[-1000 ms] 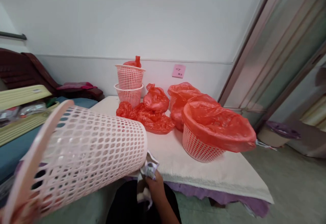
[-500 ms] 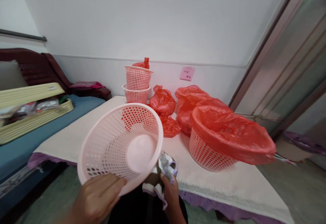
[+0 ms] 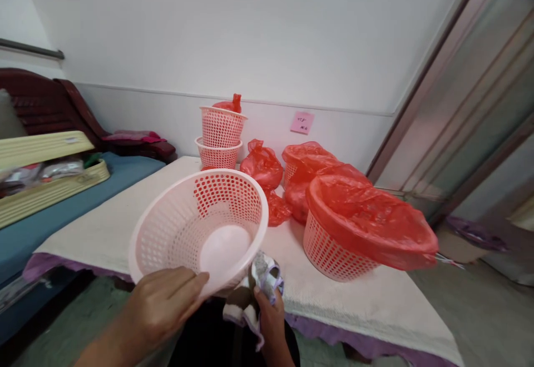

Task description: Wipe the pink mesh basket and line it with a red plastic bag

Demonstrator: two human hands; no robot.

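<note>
Gripping the near rim of a pink mesh basket (image 3: 196, 228), the left hand (image 3: 162, 311) holds it tilted, its open mouth facing the camera, above the near edge of the surface (image 3: 354, 297). The right hand (image 3: 269, 320) is clenched around a crumpled cloth (image 3: 262, 278), which sits just below the basket's lower right rim. Farther right on the surface stands a lined basket (image 3: 329, 250), a red plastic bag (image 3: 367, 219) stretched over its rim. Behind it, loose red bags (image 3: 262, 164) lie bunched together. Two stacked baskets (image 3: 220, 133) stand near the wall, where a pink note (image 3: 302, 123) is stuck.
</note>
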